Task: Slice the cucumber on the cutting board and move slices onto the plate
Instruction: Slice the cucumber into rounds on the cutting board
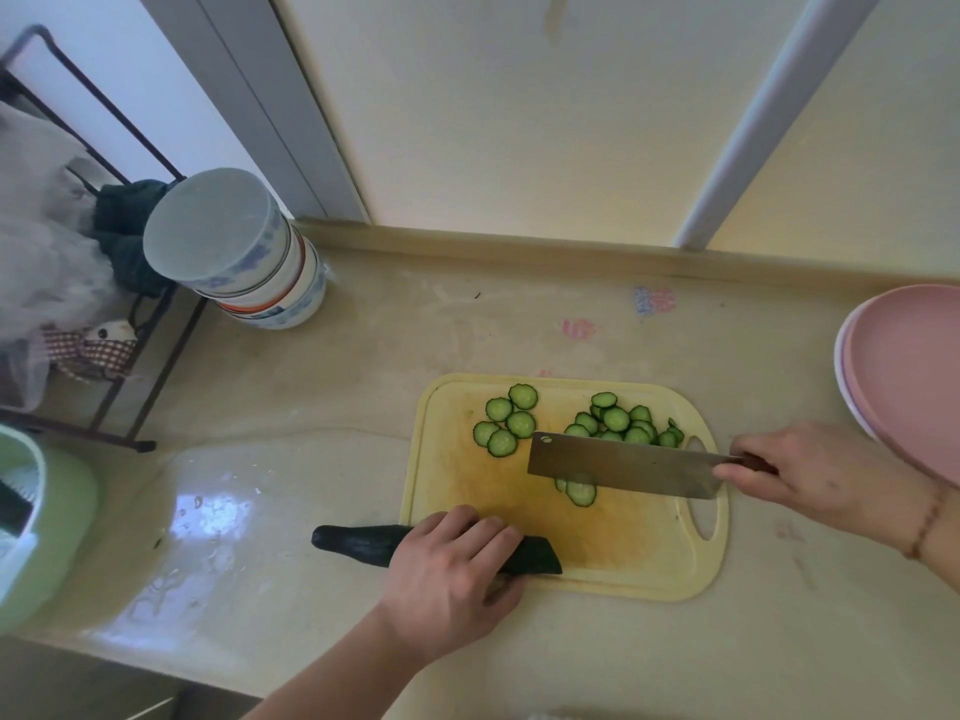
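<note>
At the counter's left edge sits a pale green container [36, 532], only partly in view, and behind it a dark wire rack [104, 283] holds cloths and a plastic bag. Beside the rack, in the far left corner, a stack of bowls [244, 262] stands upside down, the top one blue-patterned.

Toward the middle, the left hand [452, 569] grips the dark cucumber [353, 543], fingers curled over its top and thumb on the near side. The cucumber lies across the near left corner of the yellow cutting board [623, 558]: its tapered end sticks out over the counter [415, 324], and its cut end rests on the board near the near edge.

On the board's far left part five cucumber slices [506, 420] lie in a loose cluster, touching one another. A heap of further slices [621, 420] sits toward the far right, just behind the cleaver [618, 465]. The blade is held level across the board's middle, with a couple of loose slices [579, 491] showing under its lower edge.

The right hand [800, 467] clasps the cleaver's handle, fingers wrapped around it, over the board's right edge near the cut-out grip hole. A beaded bracelet [927, 522] circles that wrist.

At the counter's right edge rests the pink plate [904, 366], cut off by the frame and holding no visible slices.
</note>
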A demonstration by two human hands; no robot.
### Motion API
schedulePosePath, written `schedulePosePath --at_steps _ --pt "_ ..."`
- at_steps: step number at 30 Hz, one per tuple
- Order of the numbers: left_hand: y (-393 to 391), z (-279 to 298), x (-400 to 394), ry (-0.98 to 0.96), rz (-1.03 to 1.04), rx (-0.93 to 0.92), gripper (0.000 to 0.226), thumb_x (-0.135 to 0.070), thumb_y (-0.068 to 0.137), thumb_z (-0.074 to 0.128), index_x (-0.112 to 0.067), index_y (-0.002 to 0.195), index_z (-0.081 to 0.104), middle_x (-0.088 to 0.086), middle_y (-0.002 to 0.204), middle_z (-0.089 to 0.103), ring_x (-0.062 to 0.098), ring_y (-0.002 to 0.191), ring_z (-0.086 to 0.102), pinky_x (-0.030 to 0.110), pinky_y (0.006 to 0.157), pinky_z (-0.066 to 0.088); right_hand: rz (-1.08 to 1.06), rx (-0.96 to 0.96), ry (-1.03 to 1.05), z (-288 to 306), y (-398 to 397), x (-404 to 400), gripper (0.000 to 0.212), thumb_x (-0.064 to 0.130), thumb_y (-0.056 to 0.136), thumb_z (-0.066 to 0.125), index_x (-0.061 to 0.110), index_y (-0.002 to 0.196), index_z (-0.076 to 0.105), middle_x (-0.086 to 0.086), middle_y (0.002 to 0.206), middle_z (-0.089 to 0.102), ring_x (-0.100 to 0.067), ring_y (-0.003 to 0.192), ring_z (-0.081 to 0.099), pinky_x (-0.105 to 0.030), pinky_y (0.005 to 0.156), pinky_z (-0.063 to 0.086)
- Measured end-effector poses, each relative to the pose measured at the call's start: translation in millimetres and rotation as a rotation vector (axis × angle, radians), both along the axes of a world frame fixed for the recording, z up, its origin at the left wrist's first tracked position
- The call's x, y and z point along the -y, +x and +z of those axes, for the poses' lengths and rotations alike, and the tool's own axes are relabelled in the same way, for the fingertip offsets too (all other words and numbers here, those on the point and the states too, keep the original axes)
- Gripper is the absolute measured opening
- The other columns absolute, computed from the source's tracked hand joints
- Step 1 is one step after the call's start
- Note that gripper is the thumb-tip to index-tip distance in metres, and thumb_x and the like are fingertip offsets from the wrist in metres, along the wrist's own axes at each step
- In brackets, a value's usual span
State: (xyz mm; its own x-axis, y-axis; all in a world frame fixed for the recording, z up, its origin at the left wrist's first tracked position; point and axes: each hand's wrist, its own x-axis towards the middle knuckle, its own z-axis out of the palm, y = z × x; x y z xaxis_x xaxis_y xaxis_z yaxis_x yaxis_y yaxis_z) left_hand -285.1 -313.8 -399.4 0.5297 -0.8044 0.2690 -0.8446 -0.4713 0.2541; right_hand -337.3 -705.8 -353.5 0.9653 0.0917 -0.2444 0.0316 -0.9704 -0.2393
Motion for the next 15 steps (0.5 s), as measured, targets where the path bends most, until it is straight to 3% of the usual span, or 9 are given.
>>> schedulePosePath --at_steps 3,7,12,15 --pt "-1 -1 0 -0.003 0.004 0.005 0.028 -0.042 0.085 0.074 -0.020 0.103 0.074 -0.008 0.097 0.070 0.020 0.086 0.064 0.032 0.065 0.055 -0.005 -0.005 0.057 2 -9 2 0.095 0.095 0.065 -0.006 0.025 0.074 0.058 0.007 0.055 0.057 -0.007 0.052 0.052 -0.028 0.053 0.039" --pt "-1 -1 0 -0.006 0.011 0.008 0.028 -0.042 0.084 0.074 -0.020 0.103 0.074 -0.008 0.097 0.070 0.020 0.086 0.065 0.032 0.065 0.055 0.042 -0.036 0.050 1 -20 -1 0.093 0.094 0.064 -0.008 0.027 0.074 0.055 0.008 0.058 0.057 -0.009 0.058 0.055 -0.016 0.050 0.030" --pt "-1 -2 0 -0.002 0.000 0.000 0.028 -0.043 0.087 0.071 -0.021 0.105 0.073 -0.008 0.096 0.070 0.019 0.088 0.065 0.032 0.067 0.055 0.067 -0.022 -0.044 -6 -19 -8 0.097 0.092 0.066 -0.011 0.025 0.076 0.058 0.008 0.057 0.056 -0.008 0.055 0.053 -0.023 0.050 0.032" --pt "-1 -2 0 -0.004 0.005 -0.004 0.028 -0.042 0.087 0.072 -0.021 0.104 0.074 -0.008 0.096 0.071 0.019 0.087 0.065 0.032 0.066 0.056 0.034 0.005 -0.086 -3 -9 -12 0.090 0.090 0.069 -0.003 0.026 0.077 0.059 0.010 0.053 0.049 -0.009 0.053 0.052 -0.021 0.047 0.027"
